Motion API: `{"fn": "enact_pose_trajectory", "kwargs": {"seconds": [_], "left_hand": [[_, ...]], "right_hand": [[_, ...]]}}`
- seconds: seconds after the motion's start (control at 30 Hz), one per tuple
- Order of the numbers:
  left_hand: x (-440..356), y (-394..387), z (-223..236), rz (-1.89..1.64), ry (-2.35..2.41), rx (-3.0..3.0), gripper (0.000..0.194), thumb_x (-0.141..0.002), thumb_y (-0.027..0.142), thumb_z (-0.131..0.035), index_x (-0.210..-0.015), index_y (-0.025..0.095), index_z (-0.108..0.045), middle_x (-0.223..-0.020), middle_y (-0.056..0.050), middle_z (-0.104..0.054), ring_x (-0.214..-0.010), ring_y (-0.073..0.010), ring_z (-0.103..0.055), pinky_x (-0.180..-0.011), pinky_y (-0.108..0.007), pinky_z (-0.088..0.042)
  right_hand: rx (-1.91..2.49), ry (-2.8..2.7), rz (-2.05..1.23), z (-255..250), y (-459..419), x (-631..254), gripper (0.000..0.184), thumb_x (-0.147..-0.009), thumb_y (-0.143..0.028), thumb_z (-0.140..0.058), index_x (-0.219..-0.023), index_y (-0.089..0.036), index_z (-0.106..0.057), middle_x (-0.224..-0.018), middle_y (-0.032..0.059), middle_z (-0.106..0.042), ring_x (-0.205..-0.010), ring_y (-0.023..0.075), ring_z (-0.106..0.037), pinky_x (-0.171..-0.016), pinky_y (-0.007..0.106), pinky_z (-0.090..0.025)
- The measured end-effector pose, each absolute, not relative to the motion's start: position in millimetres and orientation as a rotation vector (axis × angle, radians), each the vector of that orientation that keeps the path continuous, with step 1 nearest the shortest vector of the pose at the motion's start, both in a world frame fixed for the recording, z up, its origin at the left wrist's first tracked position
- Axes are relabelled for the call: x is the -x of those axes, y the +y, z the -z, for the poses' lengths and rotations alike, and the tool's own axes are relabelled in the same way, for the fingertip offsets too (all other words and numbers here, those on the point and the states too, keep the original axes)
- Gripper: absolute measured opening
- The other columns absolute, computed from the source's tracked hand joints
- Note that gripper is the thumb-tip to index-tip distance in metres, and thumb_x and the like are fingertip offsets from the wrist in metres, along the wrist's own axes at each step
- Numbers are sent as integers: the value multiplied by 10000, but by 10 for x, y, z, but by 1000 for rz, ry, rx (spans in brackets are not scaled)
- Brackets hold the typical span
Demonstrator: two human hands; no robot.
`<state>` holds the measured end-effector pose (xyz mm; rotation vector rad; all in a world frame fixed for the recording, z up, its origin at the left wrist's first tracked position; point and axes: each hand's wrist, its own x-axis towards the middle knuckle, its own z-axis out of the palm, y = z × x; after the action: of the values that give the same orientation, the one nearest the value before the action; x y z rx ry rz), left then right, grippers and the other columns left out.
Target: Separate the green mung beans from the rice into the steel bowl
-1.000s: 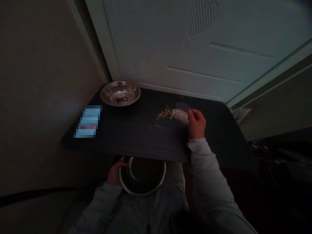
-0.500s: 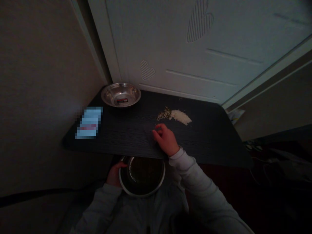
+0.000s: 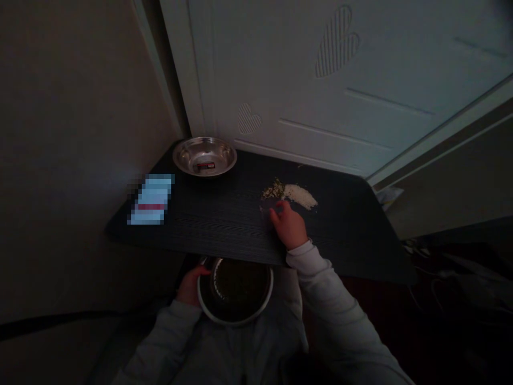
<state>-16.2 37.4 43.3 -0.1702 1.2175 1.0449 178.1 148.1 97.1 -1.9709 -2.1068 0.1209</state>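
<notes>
My left hand (image 3: 191, 287) grips the left rim of a metal bowl (image 3: 236, 322) in front of my body, below the table's near edge. The bowl's inside is dark, and I cannot make out its contents. Over the table, my right hand (image 3: 290, 226) has its fingers closed on a thin see-through piece (image 3: 267, 207), faint in the dim light. This piece is right by a heap of mixed green and pale grains (image 3: 273, 189). Touching that heap on the right is a pile of white grains (image 3: 300, 197), which look like rice.
The dark table (image 3: 216, 224) stands against a white door (image 3: 280, 64) with heart shapes. A shiny metal basin (image 3: 205, 156) with a label inside sits at the back left. A blurred-out bright rectangle (image 3: 152, 199) lies at the table's left end.
My right hand has moved right and slightly away from the table's front edge, bringing the see-through piece close to the mixed grains. The left hand still holds the bowl; the view has shifted slightly.
</notes>
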Motion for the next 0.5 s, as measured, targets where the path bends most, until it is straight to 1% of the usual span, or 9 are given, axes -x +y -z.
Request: {"fn": "enact_pose_trajectory", "kwargs": {"seconds": [0.1, 0.23, 0.4, 0.5], "left_hand": [[147, 377, -459, -1044, 1208, 171, 193, -494, 24, -441, -432, 157, -566, -321, -7, -535, -552, -214, -593, -509, -296, -438], [164, 357, -453, -1033, 1216, 163, 185, -500, 32, -445, -415, 152, -557, -301, -12, -521, -514, -211, -586, -494, -294, -436], [187, 347, -452, -961, 1251, 212, 165, -499, 44, -458, -467, 149, -581, -309, -8, -530, -480, -216, -584, -462, -303, -433], [178, 353, -479, -978, 1243, 216, 177, -503, 38, -455, -497, 148, -593, -331, -7, -548, -493, -216, -590, -466, -304, -438]], "right_hand": [[1987, -2070, -140, -958, 1495, -1893, 270, -770, -363, -367, -930, -170, -466, -548, 17, -595, -564, 169, -572, -476, 226, -305], [1982, -2048, -160, -949, 1520, -2024, 259, -763, -364, -380, -914, -174, -472, -521, 7, -587, -523, 161, -560, -453, 223, -296], [1986, -2027, -199, -956, 1558, -2166, 256, -764, -361, -379, -909, -171, -468, -524, 7, -585, -543, 162, -568, -470, 221, -315], [1993, -2029, -218, -960, 1575, -2241, 254, -762, -362, -383, -913, -173, -464, -521, 5, -583, -553, 162, -570, -481, 223, -325]]}}
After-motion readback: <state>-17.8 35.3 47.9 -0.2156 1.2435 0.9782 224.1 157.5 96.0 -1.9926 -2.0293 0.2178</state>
